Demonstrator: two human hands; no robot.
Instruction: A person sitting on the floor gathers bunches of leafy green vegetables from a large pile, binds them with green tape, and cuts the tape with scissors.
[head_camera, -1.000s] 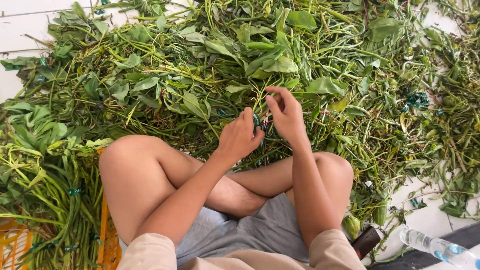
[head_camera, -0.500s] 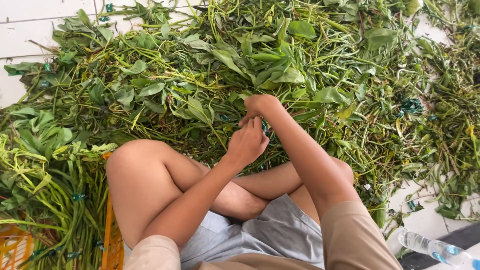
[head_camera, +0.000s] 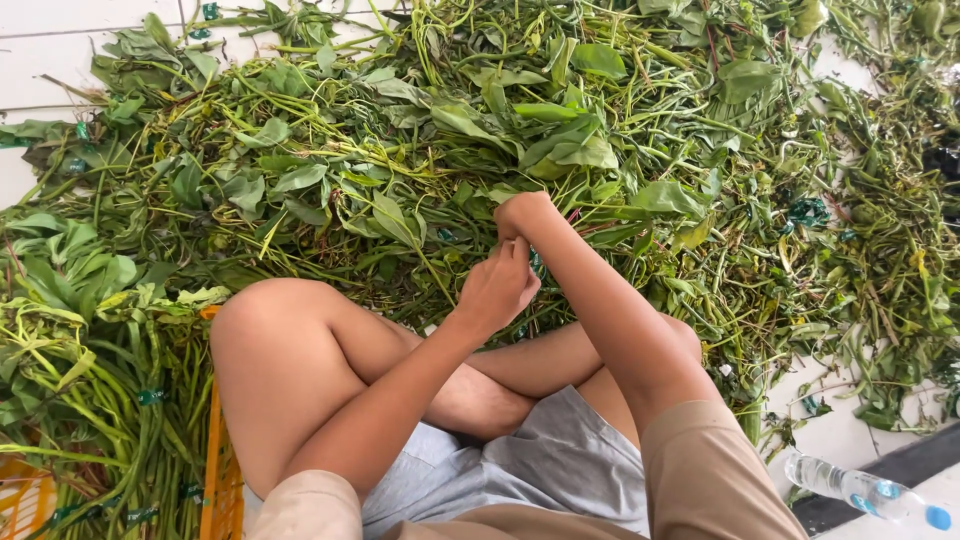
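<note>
A wide heap of leafy green stems covers the floor in front of my crossed legs. My left hand reaches forward over my knee with its fingers pinched on a small dark green tie at the heap's near edge. Just beyond it my right hand is curled knuckles-up, its fingertips turned down onto the same tie. The two hands touch. The tie is mostly hidden by the fingers.
Tied bundles of stems lie over an orange crate at my left. Loose green ties dot the scattered trimmings on the right. A plastic water bottle lies at the lower right on white floor tiles.
My right hand has turned over and curled into a fist beyond the left hand, with its forearm swung across my lap. The left hand stays pinched in place.
</note>
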